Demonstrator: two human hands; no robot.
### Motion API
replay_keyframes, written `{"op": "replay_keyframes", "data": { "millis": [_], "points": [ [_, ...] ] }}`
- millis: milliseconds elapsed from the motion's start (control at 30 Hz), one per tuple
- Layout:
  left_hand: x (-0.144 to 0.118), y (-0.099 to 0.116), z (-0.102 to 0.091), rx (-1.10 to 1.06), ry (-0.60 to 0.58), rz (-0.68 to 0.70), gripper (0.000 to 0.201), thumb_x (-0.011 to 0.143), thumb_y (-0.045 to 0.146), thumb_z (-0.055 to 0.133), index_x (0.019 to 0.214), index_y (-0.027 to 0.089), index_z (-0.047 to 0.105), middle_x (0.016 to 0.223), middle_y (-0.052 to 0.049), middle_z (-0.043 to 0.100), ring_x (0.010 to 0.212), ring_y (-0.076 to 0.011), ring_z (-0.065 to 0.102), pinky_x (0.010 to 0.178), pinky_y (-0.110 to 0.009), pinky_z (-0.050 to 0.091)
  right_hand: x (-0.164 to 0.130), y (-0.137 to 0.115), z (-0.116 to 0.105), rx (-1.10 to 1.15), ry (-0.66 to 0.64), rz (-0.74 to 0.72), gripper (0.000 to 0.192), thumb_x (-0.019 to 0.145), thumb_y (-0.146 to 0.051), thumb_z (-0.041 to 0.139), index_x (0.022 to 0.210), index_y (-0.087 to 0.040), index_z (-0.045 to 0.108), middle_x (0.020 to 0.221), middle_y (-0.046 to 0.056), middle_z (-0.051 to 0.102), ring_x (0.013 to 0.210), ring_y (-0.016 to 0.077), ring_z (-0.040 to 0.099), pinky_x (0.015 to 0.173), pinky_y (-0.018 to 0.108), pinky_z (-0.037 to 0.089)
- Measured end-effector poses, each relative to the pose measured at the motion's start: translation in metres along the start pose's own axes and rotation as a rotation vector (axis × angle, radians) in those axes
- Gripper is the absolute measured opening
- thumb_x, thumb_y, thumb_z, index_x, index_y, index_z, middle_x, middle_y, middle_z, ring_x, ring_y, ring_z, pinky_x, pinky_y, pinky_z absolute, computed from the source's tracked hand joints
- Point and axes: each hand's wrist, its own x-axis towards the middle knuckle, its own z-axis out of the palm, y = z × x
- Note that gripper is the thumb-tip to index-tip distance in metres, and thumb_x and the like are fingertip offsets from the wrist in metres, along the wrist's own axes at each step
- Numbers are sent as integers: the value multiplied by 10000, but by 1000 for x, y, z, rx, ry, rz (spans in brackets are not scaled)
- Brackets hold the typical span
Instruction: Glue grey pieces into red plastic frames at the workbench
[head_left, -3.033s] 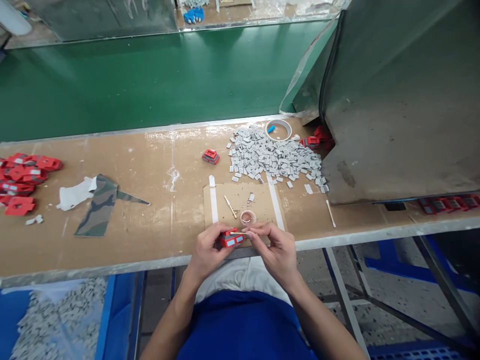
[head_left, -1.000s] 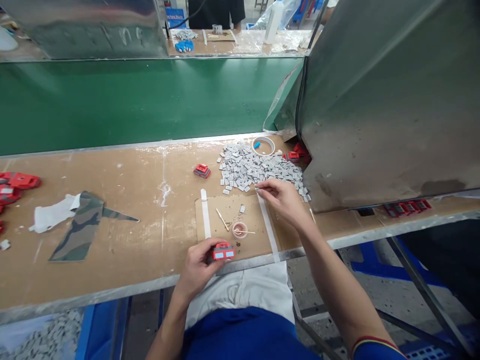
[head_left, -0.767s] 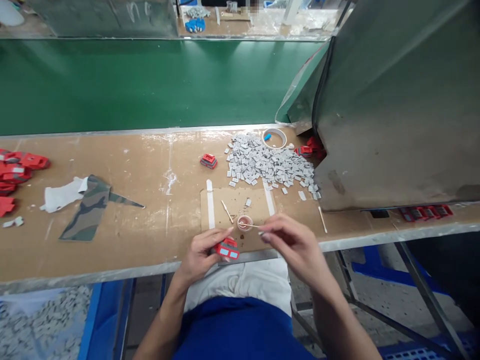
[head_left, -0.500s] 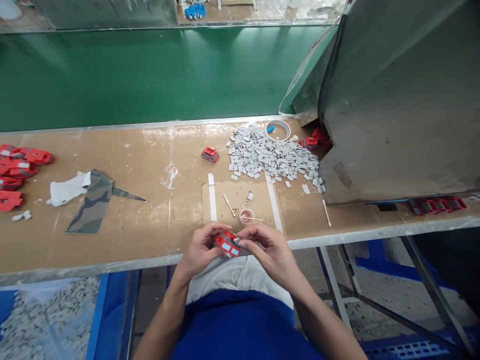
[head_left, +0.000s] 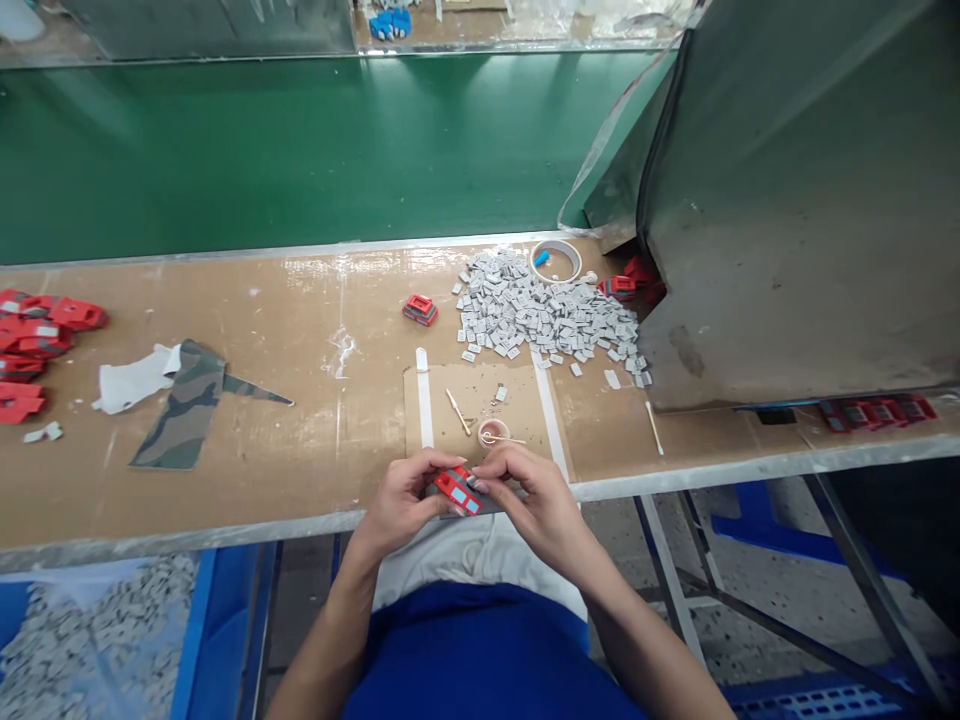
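Over the table's front edge, my left hand grips a red and grey toy vehicle part with pale window panels. My right hand is closed in a pinch at the part's right end. A small grey piece shows at its fingertips, touching or right beside the red part; the fingers partly hide it. Just beyond the hands stands a small round cup with a cotton swab resting across it. A loose grey tile and a wooden stick lie near the cup.
Past the cardboard mat spreads a heap of grey tiles with a tape roll on it. A single red part sits to its left. Red parts and camouflage cloth lie left; a metal housing stands right.
The red part has turned and tilted slightly in my left hand. My right fingertips have shifted a little left, closer over its end, covering more of the grey piece.
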Motion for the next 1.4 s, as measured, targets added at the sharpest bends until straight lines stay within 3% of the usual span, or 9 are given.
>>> {"op": "replay_keyframes", "data": {
  "millis": [167,433,600,833,967,1133,1300,1400],
  "points": [
    [0,-4,-1,108,20,53,340,763,274,907,1065,156,804,904,-80,822,752,-165,751,677,-208,587,-1,-5,2,-116,-14,-11,195,1006,-123,593,829,-188,643,783,7,569,691,142,578,616,228,430],
    [-3,-7,-1,240,26,115,277,846,254,814,1105,159,790,985,-107,843,822,-207,801,734,-252,632,-14,-5,15,-186,64,-9,171,1016,-102,545,929,-189,664,802,11,591,685,143,607,639,232,452],
    [-1,-4,-2,323,4,214,226,875,280,817,1075,176,795,1047,-122,848,886,-225,818,772,-276,655,-18,-3,18,-108,92,38,178,1027,-140,535,899,-191,646,813,13,565,692,140,584,637,238,451],
    [5,2,-4,335,-100,395,218,929,279,778,1126,188,798,1044,-142,844,937,-226,821,843,-296,656,-13,-7,3,146,-69,250,116,991,-231,603,937,-189,697,873,28,601,759,149,597,660,247,469],
    [4,5,-4,329,-134,389,253,942,294,765,1171,190,787,1023,-136,841,904,-211,814,813,-275,645,-17,-10,4,202,-59,351,190,988,-332,617,891,-180,675,791,-5,546,690,129,509,633,244,418],
    [4,9,-5,386,-245,388,217,954,316,748,1105,172,805,928,-129,843,822,-208,808,759,-264,632,-22,-4,7,360,-190,478,405,958,-531,649,754,-197,544,637,-69,383,585,104,323,535,232,270],
    [6,11,-4,441,-268,389,207,956,334,741,1081,180,804,920,-127,839,819,-212,804,748,-275,629,-25,0,5,380,-190,430,441,978,-590,617,799,-190,567,638,-76,363,580,101,311,538,230,272],
    [1,10,-1,403,-219,427,191,963,306,732,1108,192,784,994,-136,838,899,-220,810,801,-295,641,-30,-2,6,333,-103,367,367,1010,-537,607,920,-182,629,686,-54,452,619,112,405,582,235,359]
  ]
}}
